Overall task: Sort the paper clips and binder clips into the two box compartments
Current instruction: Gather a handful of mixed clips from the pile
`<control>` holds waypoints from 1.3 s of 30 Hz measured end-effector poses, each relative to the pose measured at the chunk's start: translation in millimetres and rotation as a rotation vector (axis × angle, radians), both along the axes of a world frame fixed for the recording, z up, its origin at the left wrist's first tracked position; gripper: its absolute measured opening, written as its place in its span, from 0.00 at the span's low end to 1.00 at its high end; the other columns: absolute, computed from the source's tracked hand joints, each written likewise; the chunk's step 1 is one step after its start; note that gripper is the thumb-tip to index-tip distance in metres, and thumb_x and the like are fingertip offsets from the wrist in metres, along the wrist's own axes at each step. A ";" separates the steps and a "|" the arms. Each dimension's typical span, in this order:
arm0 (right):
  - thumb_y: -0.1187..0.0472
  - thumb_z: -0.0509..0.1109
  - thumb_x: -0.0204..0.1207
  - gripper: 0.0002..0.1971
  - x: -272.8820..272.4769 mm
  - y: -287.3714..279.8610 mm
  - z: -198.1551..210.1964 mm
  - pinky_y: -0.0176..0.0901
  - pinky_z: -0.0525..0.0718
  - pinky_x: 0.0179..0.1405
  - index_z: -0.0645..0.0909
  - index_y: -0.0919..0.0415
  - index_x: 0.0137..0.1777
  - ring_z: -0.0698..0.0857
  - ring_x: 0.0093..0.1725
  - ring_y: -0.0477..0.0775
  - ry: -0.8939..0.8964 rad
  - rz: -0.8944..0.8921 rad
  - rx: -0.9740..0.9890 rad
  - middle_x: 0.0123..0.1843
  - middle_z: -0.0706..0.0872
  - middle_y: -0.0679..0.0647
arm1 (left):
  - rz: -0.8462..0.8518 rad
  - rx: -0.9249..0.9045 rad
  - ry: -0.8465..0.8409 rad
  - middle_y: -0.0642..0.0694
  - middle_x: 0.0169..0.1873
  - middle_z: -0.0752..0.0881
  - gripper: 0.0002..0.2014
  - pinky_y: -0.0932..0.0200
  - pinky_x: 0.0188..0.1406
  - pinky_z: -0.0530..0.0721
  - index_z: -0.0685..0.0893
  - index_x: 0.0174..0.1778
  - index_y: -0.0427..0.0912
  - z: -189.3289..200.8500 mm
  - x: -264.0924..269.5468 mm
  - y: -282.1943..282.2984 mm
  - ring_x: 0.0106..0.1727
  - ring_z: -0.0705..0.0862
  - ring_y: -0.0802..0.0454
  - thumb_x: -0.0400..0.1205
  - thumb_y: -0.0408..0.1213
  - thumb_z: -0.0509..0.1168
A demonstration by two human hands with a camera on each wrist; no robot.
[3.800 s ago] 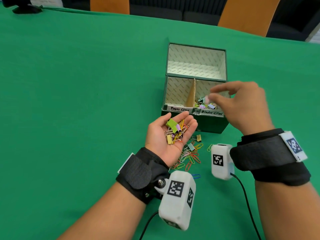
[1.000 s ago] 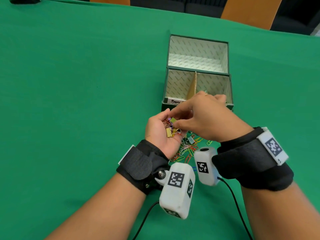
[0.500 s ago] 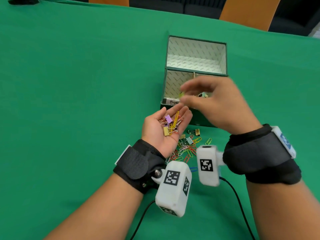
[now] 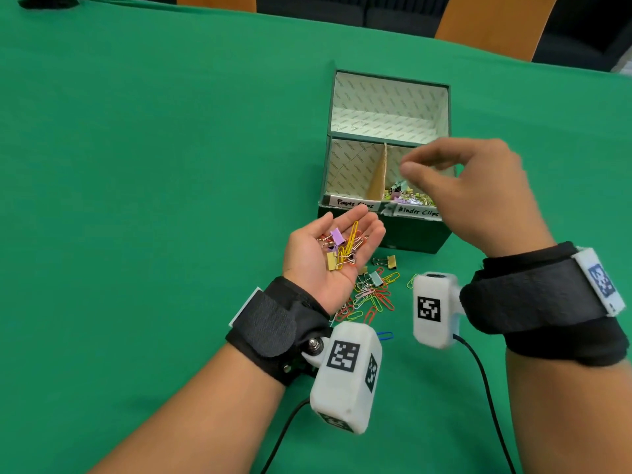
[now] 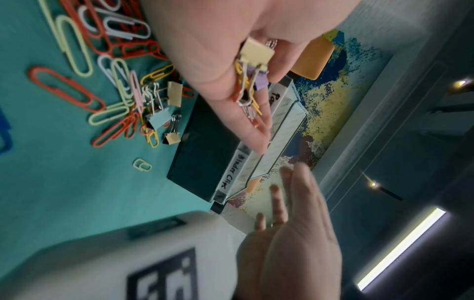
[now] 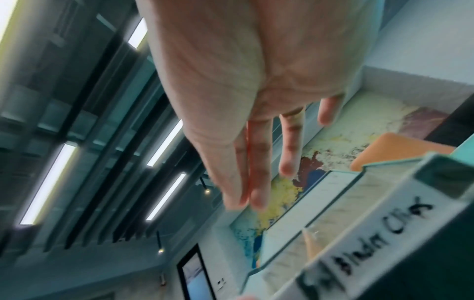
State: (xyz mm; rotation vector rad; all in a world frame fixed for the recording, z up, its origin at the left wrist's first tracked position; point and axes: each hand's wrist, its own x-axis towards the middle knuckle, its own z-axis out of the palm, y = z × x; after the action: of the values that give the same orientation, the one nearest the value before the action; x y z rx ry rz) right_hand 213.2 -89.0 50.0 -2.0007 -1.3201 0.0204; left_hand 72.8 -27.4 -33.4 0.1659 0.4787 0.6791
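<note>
My left hand (image 4: 355, 220) lies palm up just in front of the dark green box (image 4: 413, 230), carrying a small heap of clips: a lilac binder clip (image 4: 337, 236), a yellow binder clip (image 4: 331, 261) and a yellow paper clip (image 4: 352, 237). The left wrist view shows the cream-yellow binder clip (image 5: 257, 51) on that palm. Over the right compartment, labelled Binder Clips, hovers my right hand (image 4: 410, 165), fingers loose and empty. Several binder clips (image 4: 407, 196) lie in that compartment. No clip shows in the left compartment (image 4: 352, 172), labelled Paper Clips.
A loose pile of coloured paper clips and a few binder clips (image 4: 372, 295) lies on the green table under my left wrist. A gold binder clip (image 4: 388, 261) sits near the box front. The box's white-lined rear section (image 4: 386, 107) stands behind.
My right hand pinched a green binder clip off the left palm, carried it up over the binder clip compartment, and its fingers have since spread empty. The left hand stayed put.
</note>
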 end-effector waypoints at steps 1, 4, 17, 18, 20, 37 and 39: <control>0.37 0.69 0.67 0.06 -6.4 -0.2 0.6 0.64 0.76 0.64 0.85 0.33 0.37 0.85 0.48 0.40 0.006 0.106 -0.042 0.35 0.85 0.26 | -0.001 0.008 0.011 0.32 0.40 0.88 0.21 0.48 0.44 0.90 0.85 0.49 0.23 -0.4 0.4 0.0 0.39 0.89 0.40 0.87 0.38 0.53; 0.37 0.72 0.68 0.07 -27.4 2.9 -3.1 0.61 0.74 0.65 0.87 0.34 0.42 0.85 0.50 0.41 -0.075 0.281 -0.271 0.37 0.87 0.30 | 0.008 0.037 0.037 0.34 0.40 0.87 0.18 0.49 0.44 0.89 0.83 0.47 0.28 0.2 1.8 -1.1 0.39 0.89 0.43 0.86 0.37 0.53; 0.50 0.74 0.71 0.06 -50.6 18.0 -34.6 0.50 0.60 0.46 0.79 0.43 0.44 0.81 0.53 0.47 -0.128 0.187 -0.242 0.35 0.88 0.37 | -0.001 0.094 0.062 0.44 0.35 0.90 0.22 0.54 0.41 0.81 0.89 0.36 0.38 -0.6 2.8 -3.6 0.35 0.88 0.50 0.86 0.38 0.52; 0.51 0.74 0.70 0.07 -50.3 17.5 -32.7 0.51 0.63 0.49 0.79 0.43 0.44 0.83 0.52 0.46 -0.083 0.194 -0.238 0.34 0.88 0.36 | -0.008 0.096 0.061 0.43 0.36 0.90 0.20 0.54 0.42 0.81 0.89 0.38 0.38 -0.1 2.6 -3.8 0.35 0.87 0.50 0.86 0.38 0.52; 0.52 0.75 0.67 0.08 -48.1 15.7 -28.1 0.55 0.72 0.58 0.79 0.43 0.42 0.86 0.47 0.43 0.004 0.215 -0.221 0.34 0.88 0.35 | -0.022 0.098 0.060 0.42 0.40 0.90 0.18 0.54 0.43 0.83 0.87 0.47 0.36 0.8 2.0 -3.2 0.38 0.87 0.49 0.85 0.38 0.52; 0.46 0.74 0.71 0.03 15.7 -1.5 -7.3 0.50 0.61 0.56 0.83 0.39 0.42 0.80 0.61 0.56 -0.080 -0.225 -0.106 0.42 0.81 0.37 | -0.028 0.033 -0.005 0.30 0.41 0.88 0.23 0.49 0.42 0.91 0.87 0.47 0.21 2.1 -0.5 -3.9 0.39 0.89 0.39 0.86 0.37 0.53; 0.42 0.74 0.68 0.03 3.0 -0.7 -1.5 0.56 0.71 0.65 0.83 0.35 0.38 0.81 0.56 0.50 -0.036 -0.066 -0.085 0.41 0.82 0.33 | -0.020 0.044 -0.005 0.30 0.41 0.88 0.23 0.49 0.43 0.90 0.87 0.45 0.21 2.7 0.5 -3.4 0.39 0.90 0.39 0.86 0.36 0.53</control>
State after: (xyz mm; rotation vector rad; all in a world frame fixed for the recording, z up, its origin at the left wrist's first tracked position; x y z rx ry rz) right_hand 216.3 -89.7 48.6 -2.1243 -1.2951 0.0095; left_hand 73.3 -30.8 -30.7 0.2106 0.4569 0.6703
